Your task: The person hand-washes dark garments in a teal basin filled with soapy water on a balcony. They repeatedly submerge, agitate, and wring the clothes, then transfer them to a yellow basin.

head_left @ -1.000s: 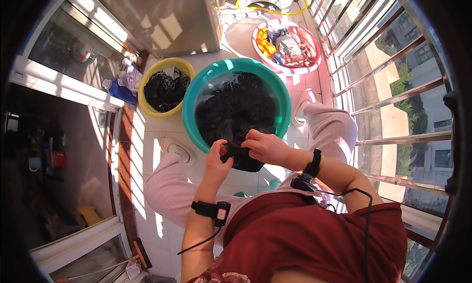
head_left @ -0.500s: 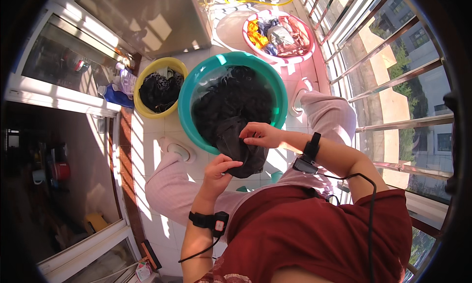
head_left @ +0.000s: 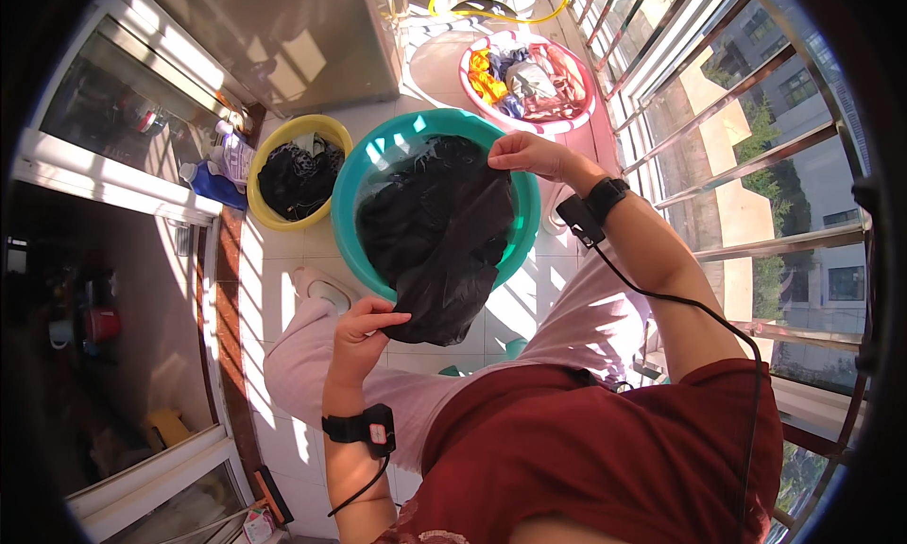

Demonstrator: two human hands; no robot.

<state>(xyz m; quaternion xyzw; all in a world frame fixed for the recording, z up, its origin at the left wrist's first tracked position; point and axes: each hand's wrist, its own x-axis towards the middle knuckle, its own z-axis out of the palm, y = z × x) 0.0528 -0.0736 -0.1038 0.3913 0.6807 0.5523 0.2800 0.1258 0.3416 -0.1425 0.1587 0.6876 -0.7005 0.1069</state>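
A thin black garment [head_left: 452, 279] is stretched between my hands, its near end hanging over the rim of a teal basin [head_left: 342, 224]. My left hand [head_left: 362, 334] pinches its near left edge, in front of the basin. Over the basin's right rim, my right hand [head_left: 531, 156] is closed on the far right edge of the same cloth. Behind and below it, dark wet laundry [head_left: 397, 213] lies in water in the basin. What kind of garment it is, I cannot make out.
To the left stands a yellow basin [head_left: 257, 204] of dark clothes, beside blue and white bottles [head_left: 215, 185]. A pink-rimmed basin [head_left: 576, 119] of coloured clothes sits at the far right. Window bars [head_left: 746, 171] line the right side; a door frame [head_left: 113, 189] is on the left.
My right hand has moved away and to the right, drawing the cloth out wide. My left hand has shifted slightly left, still pinching it. The garment is now spread rather than bunched.
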